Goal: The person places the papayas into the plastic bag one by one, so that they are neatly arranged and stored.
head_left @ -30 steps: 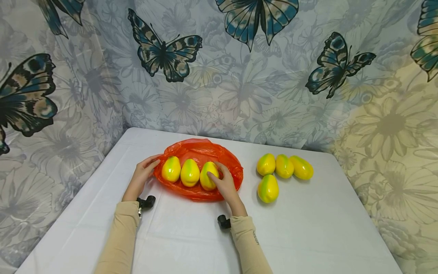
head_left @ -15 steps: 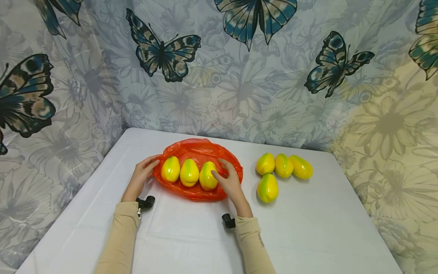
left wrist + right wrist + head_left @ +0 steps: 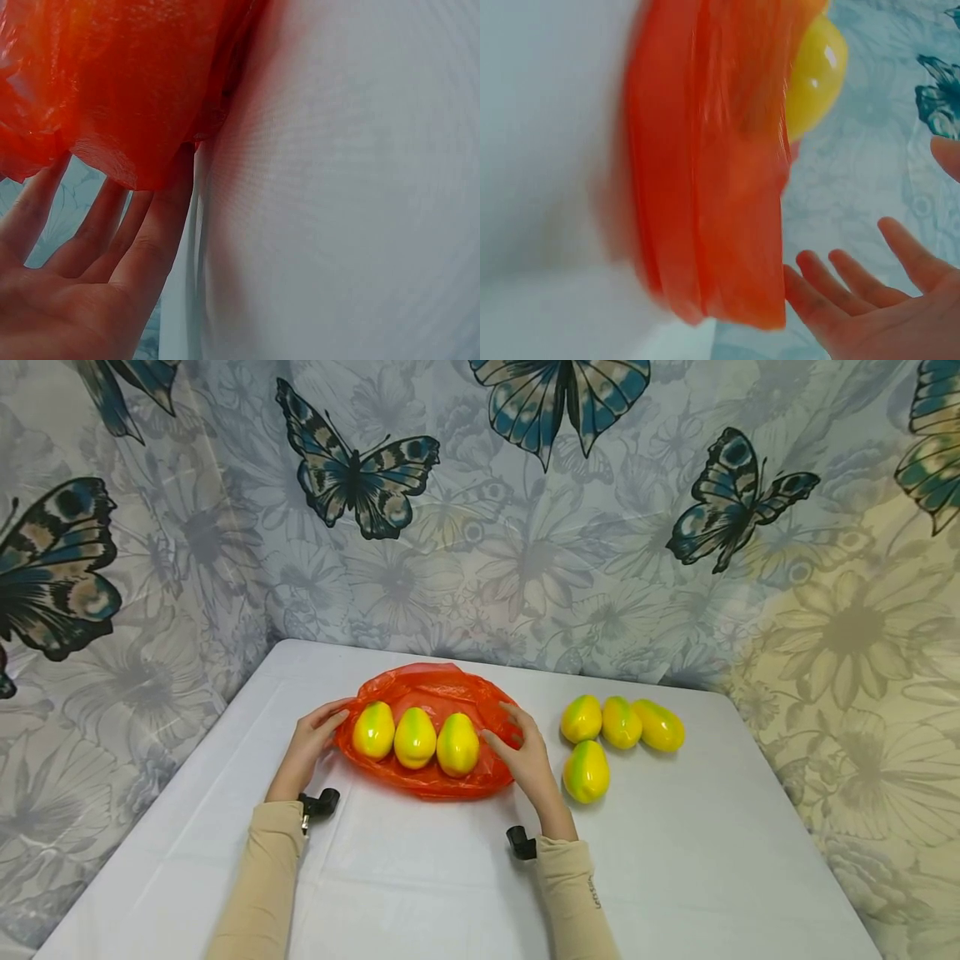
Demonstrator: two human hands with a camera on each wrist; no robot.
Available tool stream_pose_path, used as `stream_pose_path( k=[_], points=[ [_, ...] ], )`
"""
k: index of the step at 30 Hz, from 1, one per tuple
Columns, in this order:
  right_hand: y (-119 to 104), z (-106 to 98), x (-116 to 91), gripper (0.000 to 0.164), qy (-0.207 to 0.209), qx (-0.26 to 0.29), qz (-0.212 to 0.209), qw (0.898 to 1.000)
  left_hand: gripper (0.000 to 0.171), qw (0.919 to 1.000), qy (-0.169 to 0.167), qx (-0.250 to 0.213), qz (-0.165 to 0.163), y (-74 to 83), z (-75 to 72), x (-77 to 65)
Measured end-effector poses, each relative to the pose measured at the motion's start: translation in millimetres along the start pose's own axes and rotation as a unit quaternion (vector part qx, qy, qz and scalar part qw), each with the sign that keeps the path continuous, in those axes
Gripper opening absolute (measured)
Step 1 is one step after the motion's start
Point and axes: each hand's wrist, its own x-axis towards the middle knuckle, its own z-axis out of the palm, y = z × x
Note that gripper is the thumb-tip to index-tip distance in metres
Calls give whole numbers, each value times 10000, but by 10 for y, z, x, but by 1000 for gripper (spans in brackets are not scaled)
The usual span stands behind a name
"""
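Side by side in an open red plastic bag (image 3: 420, 787) stand a left mango-like fruit (image 3: 374, 731), a middle one (image 3: 415, 738) and a right one (image 3: 457, 745), all glossy yellow with green streaks. My left hand (image 3: 309, 742) touches the bag's left edge; in the left wrist view its extended fingers (image 3: 154, 232) reach up against the red plastic, tips partly hidden by it. My right hand (image 3: 528, 752) is at the bag's right edge, fingers spread and holding nothing, apart from the right fruit. The right wrist view shows one fingertip close to the plastic; contact is unclear.
Right of the bag, several more yellow-green fruits lie on the white-covered table (image 3: 675, 860): three in a row at the back, including an elongated one (image 3: 658, 727), and one in front (image 3: 587, 772). A butterfly-patterned cloth (image 3: 525, 568) hangs behind the table.
My right hand has let go of the right fruit and moved right, to the bag's right edge. The fruit stays in the bag. My left hand has hardly moved.
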Motion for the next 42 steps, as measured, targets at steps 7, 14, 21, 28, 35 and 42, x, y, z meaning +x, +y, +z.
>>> stream_pose_path(
  k=[7, 14, 21, 28, 35, 42],
  points=[
    [55, -185, -3, 59, 289, -52, -41, 9996, 52, 10000, -36, -40, -69, 9, 5, 9],
    [93, -379, -51, 58, 396, 62, -21, 9992, 50, 9996, -132, -141, -227, 187, 47, -95],
    [140, -547, -117, 60, 509, -19, 127, 9986, 54, 9999, -57, 2, -132, 20, 26, 22],
    [187, -697, -164, 59, 799, -272, 199, 9962, 49, 9996, -92, -148, -212, 177, 52, -82],
    [240, -836, -217, 58, 924, -514, 518, 9930, 48, 9997, -126, -111, -174, 291, 68, -167],
    [365, -929, -245, 58, 1069, -670, 585, 9903, 49, 9997, -119, -133, -165, 278, 58, -173]
  ],
)
